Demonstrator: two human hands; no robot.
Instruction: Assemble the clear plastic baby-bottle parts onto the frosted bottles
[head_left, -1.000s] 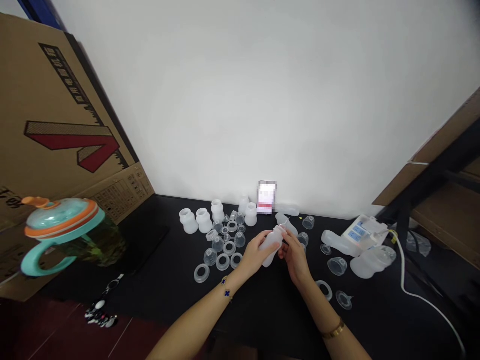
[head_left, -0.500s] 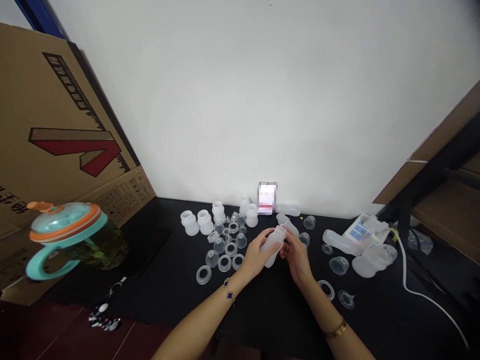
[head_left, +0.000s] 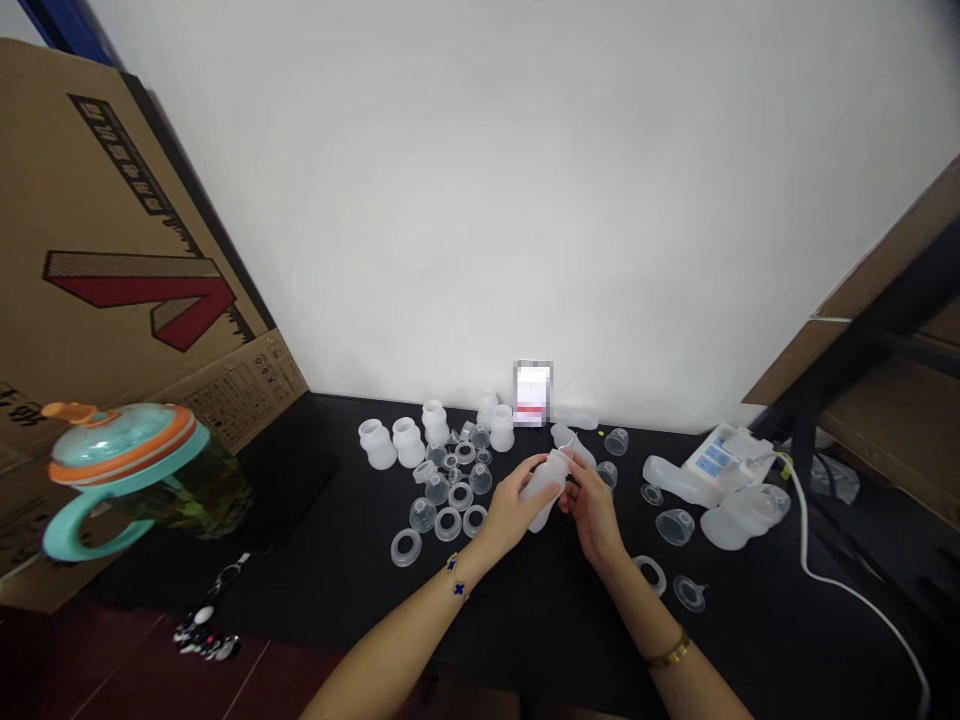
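A frosted white baby bottle is tilted in front of me, its neck up and to the right. My left hand is wrapped round the bottle's body. At the neck, my right hand closes thumb and fingers on the rim; whether a small part sits between them is hidden. Behind my right hand lies another frosted bottle, with a clear dome cap partly covered by the fingers. Left of my left hand are several white collar rings and clear nipples.
Short white open bottles stand along the wall by a lit phone. On the right are a white box, an assembled bottle, a collar ring and a white cable. A teal-lidded jug stands left, before a carton.
The view has shifted very slightly. Both hands keep about the same hold on the bottle, with only a tiny movement of the right fingers at its neck.
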